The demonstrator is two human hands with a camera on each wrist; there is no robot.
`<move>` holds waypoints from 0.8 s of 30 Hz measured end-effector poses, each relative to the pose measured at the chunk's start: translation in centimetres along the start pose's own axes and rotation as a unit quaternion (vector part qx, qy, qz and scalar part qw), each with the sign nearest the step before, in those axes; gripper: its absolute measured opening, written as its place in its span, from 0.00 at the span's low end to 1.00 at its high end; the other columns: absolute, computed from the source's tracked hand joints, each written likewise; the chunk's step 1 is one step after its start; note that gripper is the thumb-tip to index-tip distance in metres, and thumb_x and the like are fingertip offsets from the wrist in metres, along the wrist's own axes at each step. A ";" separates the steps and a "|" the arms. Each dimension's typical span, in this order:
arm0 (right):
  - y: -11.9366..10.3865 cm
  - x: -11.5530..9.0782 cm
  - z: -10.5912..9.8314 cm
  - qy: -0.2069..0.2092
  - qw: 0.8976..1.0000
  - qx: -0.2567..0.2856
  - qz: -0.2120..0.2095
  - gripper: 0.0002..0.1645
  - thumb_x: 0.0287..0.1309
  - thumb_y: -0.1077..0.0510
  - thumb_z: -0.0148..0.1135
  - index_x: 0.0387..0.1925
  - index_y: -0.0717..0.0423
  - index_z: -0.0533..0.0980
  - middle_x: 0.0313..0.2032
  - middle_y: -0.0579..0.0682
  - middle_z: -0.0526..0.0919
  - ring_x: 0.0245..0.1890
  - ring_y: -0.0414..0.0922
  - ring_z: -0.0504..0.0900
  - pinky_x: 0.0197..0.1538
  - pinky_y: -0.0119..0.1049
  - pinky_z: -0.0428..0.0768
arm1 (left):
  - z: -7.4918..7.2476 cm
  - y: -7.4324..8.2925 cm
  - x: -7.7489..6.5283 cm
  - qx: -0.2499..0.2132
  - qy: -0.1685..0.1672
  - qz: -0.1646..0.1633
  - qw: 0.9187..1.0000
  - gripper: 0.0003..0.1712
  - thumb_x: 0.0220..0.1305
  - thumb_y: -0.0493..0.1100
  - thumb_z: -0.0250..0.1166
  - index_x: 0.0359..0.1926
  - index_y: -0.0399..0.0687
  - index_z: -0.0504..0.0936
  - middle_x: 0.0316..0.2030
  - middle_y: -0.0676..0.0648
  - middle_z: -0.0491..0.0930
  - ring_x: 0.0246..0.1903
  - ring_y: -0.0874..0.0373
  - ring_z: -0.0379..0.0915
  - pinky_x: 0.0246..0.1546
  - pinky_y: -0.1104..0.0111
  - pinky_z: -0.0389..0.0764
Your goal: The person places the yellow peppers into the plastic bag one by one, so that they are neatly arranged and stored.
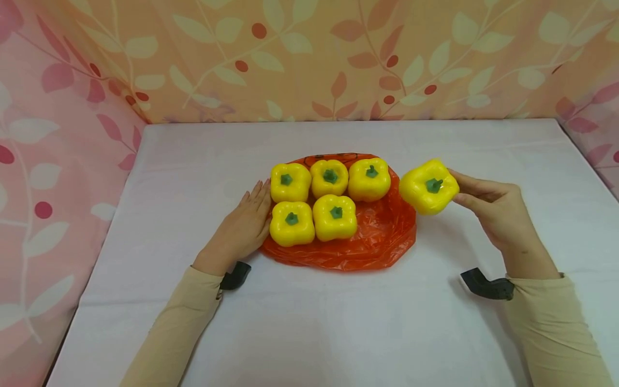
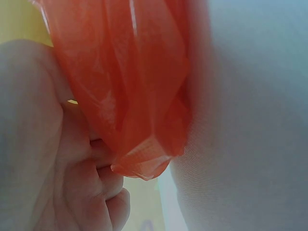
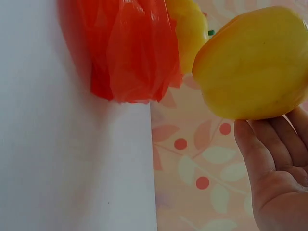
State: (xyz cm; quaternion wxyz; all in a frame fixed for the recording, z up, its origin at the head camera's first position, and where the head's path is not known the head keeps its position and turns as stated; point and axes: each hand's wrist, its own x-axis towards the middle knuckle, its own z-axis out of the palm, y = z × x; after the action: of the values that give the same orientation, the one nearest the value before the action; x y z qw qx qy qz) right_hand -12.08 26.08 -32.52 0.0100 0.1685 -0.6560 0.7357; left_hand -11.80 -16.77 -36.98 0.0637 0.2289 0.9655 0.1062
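Several yellow bell peppers (image 1: pixel 335 217) with green stems sit in two rows on a red plastic bag (image 1: pixel 382 236), also seen in both wrist views. Against the bag's left side my left hand (image 1: pixel 244 223) rests with its fingers straight, beside the leftmost peppers. My right hand (image 1: pixel 500 209) pinches one more yellow bell pepper (image 1: pixel 425 188) between thumb and fingers, just off the bag's right edge. In the right wrist view that held pepper (image 3: pixel 255 62) is raised above the white surface, apart from the bag (image 3: pixel 139 53).
A white cloth (image 1: pixel 309 328) covers the table. Floral curtains (image 1: pixel 309 59) stand behind it and at both sides. The bag's right front part (image 1: pixel 377 215) shows bare red plastic. A black device (image 1: pixel 486 285) sits at each wrist.
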 end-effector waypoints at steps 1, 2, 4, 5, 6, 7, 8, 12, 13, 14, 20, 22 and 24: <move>0.1 0.0 0.1 -0.011 1.000 -0.002 -0.003 0.22 0.57 0.81 0.49 0.54 0.75 0.72 0.51 0.49 0.82 0.55 0.41 0.76 0.53 0.27 0.74 | 0.0 0.0 0.0 0.000 0.000 0.000 1.000 0.38 0.72 0.47 0.45 0.71 0.31 0.39 0.73 0.38 0.37 0.72 0.47 0.30 0.69 0.54 0.41; 0.1 0.0 0.2 -0.021 1.000 -0.007 -0.005 0.22 0.57 0.81 0.49 0.54 0.75 0.71 0.51 0.49 0.81 0.55 0.41 0.76 0.53 0.27 0.74 | 0.0 0.0 0.0 0.001 0.000 0.000 1.000 0.38 0.72 0.47 0.45 0.71 0.31 0.39 0.73 0.38 0.37 0.72 0.47 0.30 0.69 0.54 0.41; 0.2 0.1 0.4 -0.034 0.999 -0.016 -0.006 0.22 0.57 0.81 0.49 0.54 0.75 0.71 0.51 0.49 0.81 0.55 0.41 0.76 0.53 0.27 0.74 | 0.0 0.0 0.0 0.001 0.000 0.000 1.000 0.38 0.72 0.47 0.45 0.71 0.32 0.39 0.73 0.39 0.37 0.72 0.48 0.30 0.69 0.54 0.41; 0.2 0.1 0.6 -0.038 0.999 -0.023 -0.003 0.22 0.57 0.80 0.50 0.54 0.75 0.71 0.51 0.49 0.81 0.54 0.41 0.76 0.53 0.27 0.74 | 0.0 0.0 0.0 0.001 -0.001 -0.001 1.000 0.38 0.72 0.47 0.45 0.71 0.32 0.39 0.73 0.39 0.37 0.72 0.48 0.30 0.69 0.54 0.41; 0.3 0.1 0.7 -0.042 0.999 -0.031 0.002 0.22 0.57 0.80 0.50 0.55 0.74 0.71 0.52 0.48 0.81 0.54 0.41 0.76 0.52 0.27 0.75 | 0.0 0.0 0.0 0.001 -0.001 -0.001 1.000 0.38 0.72 0.48 0.45 0.72 0.32 0.39 0.73 0.39 0.37 0.72 0.48 0.30 0.69 0.54 0.41; 0.3 0.1 0.8 -0.044 0.998 -0.038 0.006 0.22 0.58 0.79 0.50 0.55 0.74 0.71 0.52 0.48 0.81 0.54 0.41 0.77 0.52 0.26 0.75 | 0.0 0.0 0.0 0.001 -0.001 -0.002 1.000 0.38 0.72 0.48 0.45 0.72 0.32 0.39 0.73 0.39 0.37 0.72 0.48 0.29 0.69 0.54 0.41; 0.2 0.1 0.9 -0.045 0.998 -0.046 0.013 0.22 0.58 0.79 0.51 0.55 0.73 0.72 0.51 0.47 0.81 0.54 0.40 0.77 0.52 0.26 0.75 | 0.0 0.0 0.0 0.001 -0.002 -0.002 1.000 0.38 0.72 0.48 0.45 0.72 0.32 0.39 0.73 0.39 0.37 0.72 0.48 0.29 0.69 0.54 0.41; 0.3 0.0 1.4 -0.056 0.995 -0.069 0.044 0.22 0.59 0.76 0.53 0.56 0.70 0.72 0.51 0.45 0.81 0.53 0.39 0.77 0.52 0.25 0.74 | -0.1 0.1 0.0 0.003 -0.002 -0.002 1.000 0.38 0.72 0.48 0.45 0.72 0.32 0.39 0.73 0.39 0.37 0.72 0.48 0.30 0.69 0.54 0.41; 0.4 0.0 1.5 -0.060 0.994 -0.072 0.049 0.22 0.59 0.76 0.54 0.56 0.70 0.72 0.51 0.45 0.81 0.53 0.39 0.77 0.52 0.25 0.74 | -0.1 0.1 0.0 0.003 -0.002 -0.002 1.000 0.38 0.72 0.48 0.45 0.72 0.32 0.39 0.73 0.39 0.37 0.72 0.48 0.30 0.69 0.54 0.41; 0.4 0.0 1.6 -0.065 0.994 -0.072 0.052 0.22 0.59 0.76 0.54 0.56 0.70 0.72 0.51 0.45 0.81 0.53 0.39 0.77 0.52 0.25 0.74 | -0.1 0.1 0.0 0.003 -0.002 -0.001 1.000 0.38 0.72 0.48 0.45 0.72 0.32 0.39 0.73 0.39 0.37 0.72 0.48 0.30 0.69 0.54 0.41; 0.8 0.2 2.1 -0.090 0.992 -0.075 0.054 0.22 0.58 0.76 0.54 0.56 0.69 0.73 0.52 0.44 0.81 0.54 0.39 0.76 0.53 0.26 0.74 | -0.1 0.1 0.0 0.001 -0.003 -0.003 1.000 0.38 0.72 0.48 0.45 0.72 0.32 0.39 0.73 0.39 0.37 0.72 0.48 0.30 0.69 0.54 0.41; 0.8 0.2 2.3 -0.095 0.991 -0.076 0.054 0.23 0.58 0.76 0.54 0.56 0.68 0.73 0.52 0.45 0.81 0.54 0.39 0.76 0.53 0.25 0.73 | -0.1 0.1 0.0 0.001 -0.004 -0.004 1.000 0.38 0.72 0.48 0.45 0.72 0.32 0.39 0.73 0.39 0.37 0.72 0.48 0.30 0.69 0.54 0.41; 0.8 0.2 2.5 -0.100 0.991 -0.074 0.057 0.23 0.58 0.76 0.54 0.56 0.68 0.73 0.52 0.45 0.81 0.55 0.39 0.76 0.54 0.25 0.73 | -0.1 0.1 0.0 0.000 -0.004 -0.005 1.000 0.39 0.72 0.48 0.45 0.72 0.33 0.39 0.73 0.39 0.37 0.72 0.48 0.30 0.69 0.54 0.41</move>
State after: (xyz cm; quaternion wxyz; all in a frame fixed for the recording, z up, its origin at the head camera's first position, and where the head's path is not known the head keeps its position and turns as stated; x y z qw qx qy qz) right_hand -11.88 23.53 -33.05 -0.0848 0.2026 -0.7146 0.6641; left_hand -11.77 -16.73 -36.90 0.0682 0.2244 0.9665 0.1045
